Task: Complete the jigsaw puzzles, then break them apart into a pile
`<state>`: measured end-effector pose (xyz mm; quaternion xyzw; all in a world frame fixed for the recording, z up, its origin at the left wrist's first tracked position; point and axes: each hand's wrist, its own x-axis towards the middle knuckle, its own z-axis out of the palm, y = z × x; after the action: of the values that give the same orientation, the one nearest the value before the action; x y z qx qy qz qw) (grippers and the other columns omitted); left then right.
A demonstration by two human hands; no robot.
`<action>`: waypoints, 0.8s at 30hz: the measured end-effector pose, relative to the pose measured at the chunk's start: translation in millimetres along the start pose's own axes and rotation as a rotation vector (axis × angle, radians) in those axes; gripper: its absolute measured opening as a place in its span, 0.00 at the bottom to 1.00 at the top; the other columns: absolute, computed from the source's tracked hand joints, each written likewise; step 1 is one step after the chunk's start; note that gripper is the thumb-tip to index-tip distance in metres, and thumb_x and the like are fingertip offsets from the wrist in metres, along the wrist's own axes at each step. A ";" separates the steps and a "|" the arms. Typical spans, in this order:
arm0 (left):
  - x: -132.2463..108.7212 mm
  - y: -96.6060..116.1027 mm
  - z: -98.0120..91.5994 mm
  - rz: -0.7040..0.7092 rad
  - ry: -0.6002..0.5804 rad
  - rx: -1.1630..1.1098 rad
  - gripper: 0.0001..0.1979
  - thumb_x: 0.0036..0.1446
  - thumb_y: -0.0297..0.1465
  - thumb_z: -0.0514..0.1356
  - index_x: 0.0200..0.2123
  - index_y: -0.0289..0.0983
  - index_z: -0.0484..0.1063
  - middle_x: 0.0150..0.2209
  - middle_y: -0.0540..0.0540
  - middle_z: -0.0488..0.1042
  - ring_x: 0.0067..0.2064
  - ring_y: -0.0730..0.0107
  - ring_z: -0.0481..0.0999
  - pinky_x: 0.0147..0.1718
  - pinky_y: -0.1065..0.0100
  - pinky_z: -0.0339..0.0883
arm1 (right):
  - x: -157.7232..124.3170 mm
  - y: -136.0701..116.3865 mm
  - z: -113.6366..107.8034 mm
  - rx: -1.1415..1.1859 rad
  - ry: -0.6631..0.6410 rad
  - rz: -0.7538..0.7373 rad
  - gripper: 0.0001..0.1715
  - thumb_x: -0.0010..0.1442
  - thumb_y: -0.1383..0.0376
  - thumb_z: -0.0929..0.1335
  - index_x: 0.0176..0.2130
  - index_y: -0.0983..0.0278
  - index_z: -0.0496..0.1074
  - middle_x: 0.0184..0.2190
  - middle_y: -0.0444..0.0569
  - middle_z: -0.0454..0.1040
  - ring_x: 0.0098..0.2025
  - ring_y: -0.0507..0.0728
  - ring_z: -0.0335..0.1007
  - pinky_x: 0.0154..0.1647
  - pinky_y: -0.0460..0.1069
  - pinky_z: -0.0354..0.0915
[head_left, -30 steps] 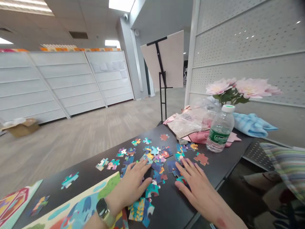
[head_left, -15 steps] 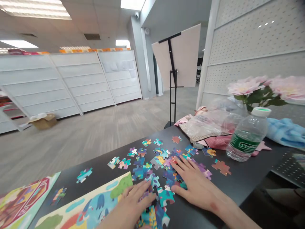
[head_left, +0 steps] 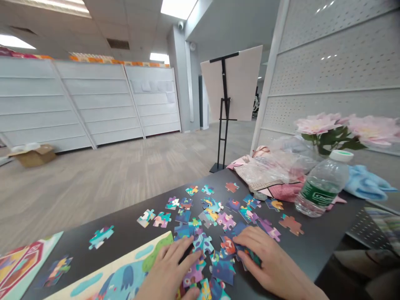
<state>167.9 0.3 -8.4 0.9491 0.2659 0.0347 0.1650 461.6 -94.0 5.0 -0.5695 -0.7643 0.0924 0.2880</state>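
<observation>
Colourful jigsaw pieces (head_left: 226, 221) lie loosely spread over the dark table, several overlapping between my hands. My left hand (head_left: 170, 266) rests on the near-left pieces, fingers stretched and slightly apart, above the corner of an illustrated board (head_left: 125, 277) with a blue elephant. On the right side of the heap, my right hand (head_left: 268, 258) has its fingers bent over dark blue pieces, with the thumb apart from them. A red-and-blue piece (head_left: 228, 245) shows just beside its fingertips. Part of what lies under that palm is hidden.
To the right stand a water bottle (head_left: 321, 183) and pink flowers (head_left: 323, 125). Behind the pieces lies a pink cloth under clear plastic (head_left: 275, 168). A blue cloth (head_left: 368, 181) sits farther right. Another picture board (head_left: 23, 264) is at the left edge. The table's far edge drops to carpet.
My right hand has drawn back toward me and its spread fingers have bent, uncovering a pink piece. Some pieces between the hands have shifted nearer. My left hand has shifted slightly; the camera view has turned.
</observation>
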 end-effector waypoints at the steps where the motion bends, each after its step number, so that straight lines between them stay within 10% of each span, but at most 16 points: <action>1: -1.4 -0.5 1.9 0.005 0.014 -0.008 0.29 0.63 0.45 0.59 0.66 0.51 0.62 0.69 0.44 0.59 0.66 0.40 0.62 0.59 0.42 0.62 | 0.6 3.3 2.7 -0.024 0.035 0.017 0.13 0.66 0.63 0.64 0.46 0.57 0.77 0.42 0.51 0.79 0.45 0.61 0.74 0.48 0.55 0.71; 10: 14.9 18.7 -14.4 -0.150 0.314 -0.131 0.14 0.66 0.37 0.54 0.53 0.44 0.71 0.59 0.44 0.70 0.59 0.55 0.69 0.59 0.56 0.65 | 2.8 21.3 11.0 -0.104 0.214 0.133 0.13 0.68 0.58 0.62 0.40 0.57 0.75 0.40 0.48 0.79 0.44 0.61 0.75 0.50 0.58 0.69; 17: 106.5 48.9 -34.0 -0.366 0.204 0.022 0.23 0.56 0.32 0.63 0.55 0.33 0.69 0.50 0.32 0.74 0.55 0.43 0.71 0.53 0.49 0.66 | 2.5 20.3 7.6 -0.068 0.235 0.097 0.14 0.68 0.58 0.61 0.39 0.58 0.74 0.39 0.50 0.79 0.43 0.61 0.75 0.47 0.57 0.70; 24: 125.8 60.2 -35.2 -0.380 0.116 -0.099 0.32 0.44 0.29 0.71 0.54 0.30 0.71 0.49 0.30 0.76 0.51 0.42 0.76 0.47 0.55 0.71 | 7.5 24.9 11.0 -0.068 0.300 0.068 0.16 0.66 0.57 0.61 0.37 0.59 0.74 0.38 0.51 0.80 0.41 0.61 0.77 0.45 0.56 0.71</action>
<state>299.9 27.2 42.0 0.8691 0.4471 0.0708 0.1994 474.5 -76.7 -13.2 -0.6120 -0.6955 -0.0099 0.3765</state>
